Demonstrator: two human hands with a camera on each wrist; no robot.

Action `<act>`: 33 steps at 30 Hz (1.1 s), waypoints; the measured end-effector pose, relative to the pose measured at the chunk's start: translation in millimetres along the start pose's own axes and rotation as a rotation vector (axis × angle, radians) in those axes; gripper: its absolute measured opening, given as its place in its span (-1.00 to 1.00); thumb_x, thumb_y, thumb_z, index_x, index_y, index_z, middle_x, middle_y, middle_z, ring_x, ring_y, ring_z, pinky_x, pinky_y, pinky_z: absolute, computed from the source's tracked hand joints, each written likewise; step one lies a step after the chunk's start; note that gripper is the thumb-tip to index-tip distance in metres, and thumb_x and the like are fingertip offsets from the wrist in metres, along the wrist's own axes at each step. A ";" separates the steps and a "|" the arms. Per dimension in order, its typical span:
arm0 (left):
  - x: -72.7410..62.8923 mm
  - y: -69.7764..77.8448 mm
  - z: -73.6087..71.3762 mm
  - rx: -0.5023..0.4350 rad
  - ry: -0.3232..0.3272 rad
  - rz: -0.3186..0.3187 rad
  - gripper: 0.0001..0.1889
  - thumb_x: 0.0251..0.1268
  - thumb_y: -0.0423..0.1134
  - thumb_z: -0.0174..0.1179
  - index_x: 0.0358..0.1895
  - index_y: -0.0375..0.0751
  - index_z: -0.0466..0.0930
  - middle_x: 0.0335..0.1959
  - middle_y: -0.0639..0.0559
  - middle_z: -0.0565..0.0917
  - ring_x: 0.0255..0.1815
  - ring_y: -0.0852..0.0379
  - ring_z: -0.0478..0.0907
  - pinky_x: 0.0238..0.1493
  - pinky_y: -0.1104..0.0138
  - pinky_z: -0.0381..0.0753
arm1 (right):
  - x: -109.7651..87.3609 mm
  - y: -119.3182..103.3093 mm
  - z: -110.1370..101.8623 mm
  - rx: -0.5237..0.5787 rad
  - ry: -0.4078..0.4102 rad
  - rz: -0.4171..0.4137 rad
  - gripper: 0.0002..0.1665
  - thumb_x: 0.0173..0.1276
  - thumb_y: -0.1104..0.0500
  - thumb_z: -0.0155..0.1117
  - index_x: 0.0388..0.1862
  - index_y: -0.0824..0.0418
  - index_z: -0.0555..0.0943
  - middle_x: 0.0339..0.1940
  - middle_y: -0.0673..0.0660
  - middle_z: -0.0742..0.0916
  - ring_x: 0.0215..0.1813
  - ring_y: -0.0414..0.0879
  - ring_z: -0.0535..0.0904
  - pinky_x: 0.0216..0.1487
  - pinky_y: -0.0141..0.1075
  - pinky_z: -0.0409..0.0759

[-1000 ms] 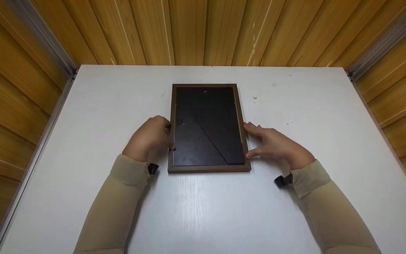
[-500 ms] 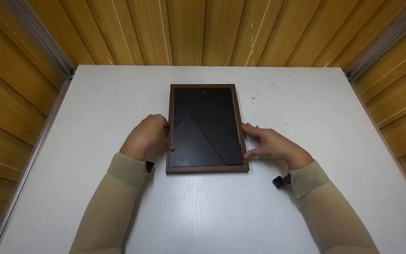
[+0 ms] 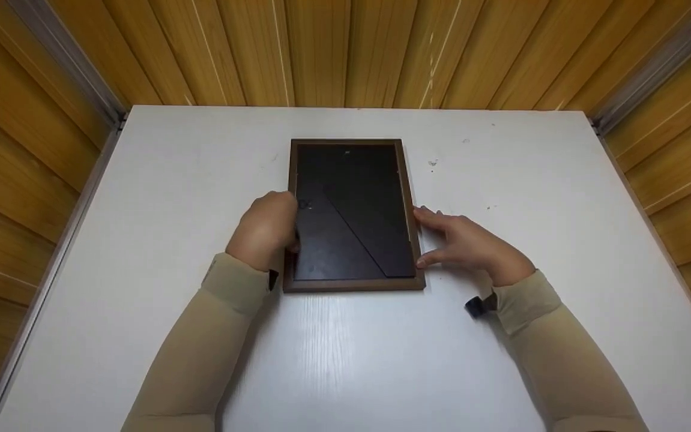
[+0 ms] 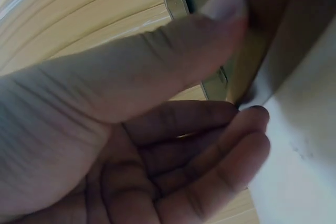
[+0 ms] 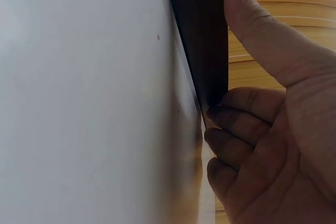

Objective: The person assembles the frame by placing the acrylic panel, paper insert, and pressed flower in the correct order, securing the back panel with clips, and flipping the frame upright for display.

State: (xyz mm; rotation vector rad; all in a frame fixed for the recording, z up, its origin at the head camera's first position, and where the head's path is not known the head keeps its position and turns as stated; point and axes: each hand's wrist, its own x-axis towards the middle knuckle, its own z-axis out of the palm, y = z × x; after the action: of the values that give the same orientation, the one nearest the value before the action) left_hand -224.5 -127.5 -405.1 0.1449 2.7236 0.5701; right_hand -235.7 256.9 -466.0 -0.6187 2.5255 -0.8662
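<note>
A brown picture frame (image 3: 348, 285) lies face down on the white table, its black backing board (image 3: 351, 240) with a slanted stand flap turned up. My left hand (image 3: 266, 225) is at the frame's left rail. In the left wrist view the thumb (image 4: 173, 51) lies over the rail and its tip reaches the backing, while a forefinger touches the side and the other fingers curl below. My right hand (image 3: 471, 243) rests against the right rail, thumb and fingers spread apart. The right wrist view shows the thumb (image 5: 268, 35) on the rail's edge and bent fingertips touching its side.
The white table (image 3: 189, 150) carries a few small dark marks to the right of the frame. Wood-slat walls (image 3: 321, 54) stand behind and at both sides, with grey metal posts at the corners. A dark band device (image 3: 477, 306) sits at the right wrist.
My left hand has moved right, from beside the frame's left rail to over it, and its wrist has turned. The right hand keeps its place and the frame stays put.
</note>
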 end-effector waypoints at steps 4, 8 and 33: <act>-0.8 6.6 -0.2 0.040 0.000 -0.019 -0.65 0.09 -0.59 0.66 -0.01 -0.49 0.86 -0.09 -0.34 0.89 -0.23 -0.04 0.73 -0.09 0.04 0.92 | 2.0 -1.2 -0.1 0.000 0.001 -0.001 0.38 0.26 0.00 0.83 0.87 0.23 0.19 0.90 0.24 0.26 0.91 0.25 0.13 0.89 0.21 0.12; -0.8 9.3 -1.7 0.062 -0.004 -0.015 -0.69 0.13 -0.62 0.60 -0.03 -0.49 0.86 -0.07 -0.36 0.88 -0.25 -0.03 0.67 -0.08 0.04 0.91 | 3.0 -1.7 -1.2 -0.006 0.004 -0.016 0.39 0.27 0.02 0.83 0.88 0.21 0.18 0.93 0.20 0.22 0.93 0.27 0.08 0.89 0.24 0.08; -23.9 -13.1 41.9 -0.001 0.053 0.050 0.75 -0.24 0.61 0.71 0.78 -0.60 -0.02 0.80 -0.46 0.21 0.72 -0.44 0.26 0.75 -0.13 0.42 | -0.5 -2.0 -3.2 -0.021 -0.036 -0.005 0.30 0.37 -0.02 0.75 0.88 0.18 0.17 0.93 0.20 0.16 0.94 0.36 -0.08 0.91 0.28 -0.06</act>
State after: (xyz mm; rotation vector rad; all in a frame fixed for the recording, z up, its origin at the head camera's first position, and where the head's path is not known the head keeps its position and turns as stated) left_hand -187.4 -128.0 -438.7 0.2011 2.7779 0.5981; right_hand -236.3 257.3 -462.2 -0.6422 2.5048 -0.8234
